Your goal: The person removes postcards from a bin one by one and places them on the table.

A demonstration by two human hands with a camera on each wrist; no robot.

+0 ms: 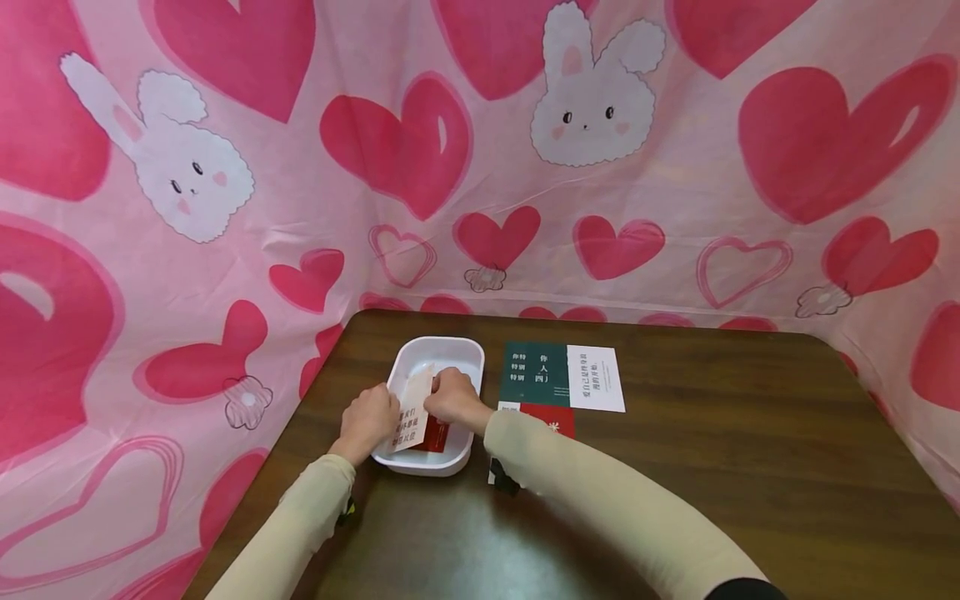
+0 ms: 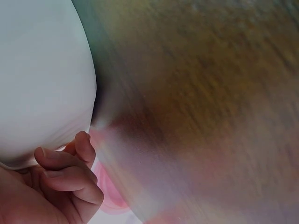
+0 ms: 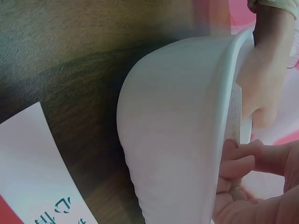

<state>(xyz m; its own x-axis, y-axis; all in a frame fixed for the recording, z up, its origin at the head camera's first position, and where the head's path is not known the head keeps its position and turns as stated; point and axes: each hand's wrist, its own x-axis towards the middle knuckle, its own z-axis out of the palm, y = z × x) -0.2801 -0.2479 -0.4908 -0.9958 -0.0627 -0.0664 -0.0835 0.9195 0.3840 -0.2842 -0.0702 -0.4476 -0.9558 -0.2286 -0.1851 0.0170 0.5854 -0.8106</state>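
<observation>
A white plastic tray (image 1: 468, 446) stands on the table with a red card (image 1: 433, 437) inside. Over it, a pale card (image 1: 411, 423) with printed brown characters leans at a tilt. My right hand (image 1: 455, 397) pinches this card by its right edge; the right wrist view shows the card (image 3: 237, 112) rising from the curled fingers behind the tray rim. At the card's left edge, my left hand (image 1: 367, 422) holds it with curled fingers, over the tray's left rim. The left wrist view has the bent fingers (image 2: 74, 172) beside the tray wall (image 2: 42, 84).
Right of the tray lie a dark green card (image 1: 536, 373), a white card (image 1: 596, 379) and a red card (image 1: 553, 417), partly behind my right sleeve (image 1: 555, 454). A pink curtain with hearts and rabbits (image 1: 495, 150) borders the brown table (image 1: 720, 442) at the back and left.
</observation>
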